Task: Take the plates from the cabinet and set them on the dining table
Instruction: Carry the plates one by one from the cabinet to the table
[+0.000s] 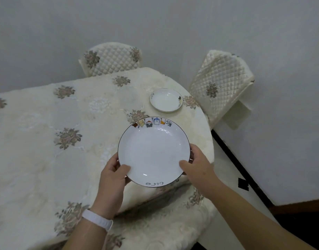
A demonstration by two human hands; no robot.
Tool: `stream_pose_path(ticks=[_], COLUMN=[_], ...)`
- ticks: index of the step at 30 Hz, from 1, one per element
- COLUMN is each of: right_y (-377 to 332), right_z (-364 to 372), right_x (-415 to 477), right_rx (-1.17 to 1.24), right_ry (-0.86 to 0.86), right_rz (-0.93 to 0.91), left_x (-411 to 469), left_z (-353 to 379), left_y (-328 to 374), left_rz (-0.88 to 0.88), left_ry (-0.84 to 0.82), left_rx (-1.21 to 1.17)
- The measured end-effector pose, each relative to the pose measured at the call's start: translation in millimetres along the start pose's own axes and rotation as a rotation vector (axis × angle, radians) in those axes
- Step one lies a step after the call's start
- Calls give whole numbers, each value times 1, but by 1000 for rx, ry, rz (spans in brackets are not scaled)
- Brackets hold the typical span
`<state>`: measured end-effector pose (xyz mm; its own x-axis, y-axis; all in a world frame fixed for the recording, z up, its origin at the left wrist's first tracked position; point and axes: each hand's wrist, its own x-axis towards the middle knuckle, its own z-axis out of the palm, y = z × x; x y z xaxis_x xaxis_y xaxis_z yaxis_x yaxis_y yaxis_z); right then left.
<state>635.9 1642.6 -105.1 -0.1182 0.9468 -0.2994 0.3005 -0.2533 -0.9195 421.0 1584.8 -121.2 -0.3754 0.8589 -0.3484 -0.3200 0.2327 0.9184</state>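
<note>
A large white plate (153,152) with cartoon figures on its far rim is held over the near right part of the dining table (47,141). My left hand (113,175) grips its near left rim, thumb on top. My right hand (198,166) grips the right rim the same way. Whether the plate touches the cloth I cannot tell. A smaller white plate (165,100) lies flat on the table farther back, near the right edge.
The table wears a cream cloth with flower patterns. Two quilted cream chairs stand close: one chair (111,58) behind the table, another chair (221,85) at its right end. A white wall lies beyond. Dark floor (299,222) shows at the lower right.
</note>
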Motion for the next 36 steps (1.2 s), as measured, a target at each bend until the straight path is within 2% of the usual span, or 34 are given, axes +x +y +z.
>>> stream_pose_path(ticks=[12,17,26,36], right_y=[53,77,110,118], right_z=[28,38,51,53], right_x=[96,128,165,179], right_rx=[-176,-265,-383,-414], right_ry=[-222,-303,-357,-352], right_rz=[115,144,160,149], left_x=[59,81,104,115], left_z=[-11,-14,-16,-12], left_y=[-53,-83,-107,-114], left_rz=[-105,-201,-291,-286], left_ry=[232,296,323,337], left_rx=[96,162,286,318])
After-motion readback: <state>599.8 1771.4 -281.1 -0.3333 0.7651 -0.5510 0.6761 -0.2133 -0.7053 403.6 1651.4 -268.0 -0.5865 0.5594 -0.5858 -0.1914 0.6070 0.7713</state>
